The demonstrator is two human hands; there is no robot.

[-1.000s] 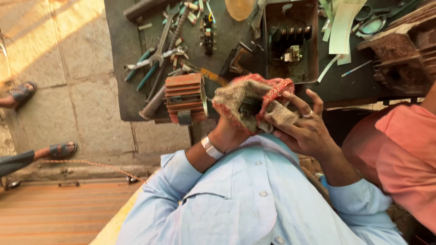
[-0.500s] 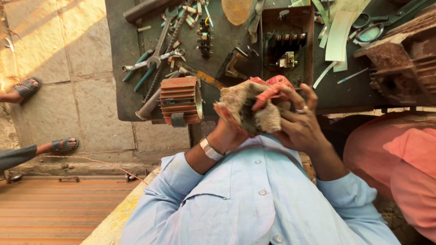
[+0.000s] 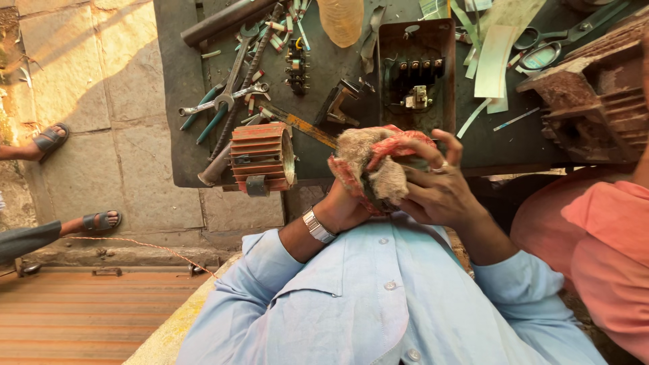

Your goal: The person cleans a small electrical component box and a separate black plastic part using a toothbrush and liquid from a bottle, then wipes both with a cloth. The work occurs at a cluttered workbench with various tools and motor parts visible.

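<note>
Just off the table (image 3: 182,162) edge, beside the finned motor (image 3: 260,157), my left hand (image 3: 345,206) and right hand (image 3: 436,192) have fingers clenched around a rag (image 3: 375,165).

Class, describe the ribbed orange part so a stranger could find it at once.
Start at the dark workbench and follow its near edge leftward from the hands. There stands the ribbed orange housing: a finned drum, unlike the slim wrenches behind it.
</note>
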